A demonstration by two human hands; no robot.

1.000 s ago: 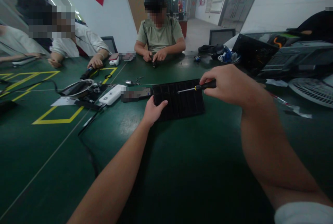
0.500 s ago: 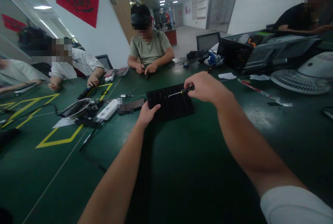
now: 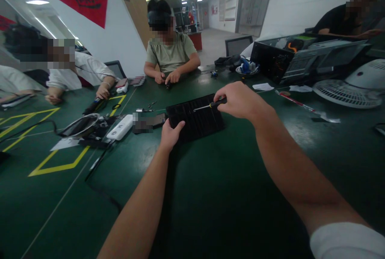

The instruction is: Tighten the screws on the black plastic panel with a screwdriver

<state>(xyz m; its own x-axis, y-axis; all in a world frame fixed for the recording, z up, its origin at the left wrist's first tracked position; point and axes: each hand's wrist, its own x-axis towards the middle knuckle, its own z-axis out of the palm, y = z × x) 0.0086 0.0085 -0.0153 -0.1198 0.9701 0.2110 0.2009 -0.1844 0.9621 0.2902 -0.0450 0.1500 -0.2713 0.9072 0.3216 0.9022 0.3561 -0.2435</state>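
In the middle of the head view, a flat black rectangular panel with ribs (image 3: 198, 126) lies tilted over the green table. My left hand (image 3: 172, 132) grips its left edge, thumb on top and the other fingers hidden beneath. A screwdriver (image 3: 214, 104) with a black and yellow handle is held in my right hand (image 3: 234, 98), fingers closed around the handle. Its metal shaft points left across the panel. Whether the tip touches the panel, I cannot tell.
A phone (image 3: 156, 120), a white device (image 3: 120, 127) and a round-rimmed part (image 3: 81, 124) lie to the left. Rightward are a white fan (image 3: 351, 92), an opened computer case (image 3: 313, 60) and a clear-and-red strip (image 3: 300, 104). Co-workers sit across, left and right.
The view has shifted slightly, so things at the left sit further left. Both hands keep their holds on the panel and screwdriver, nearly unmoved.
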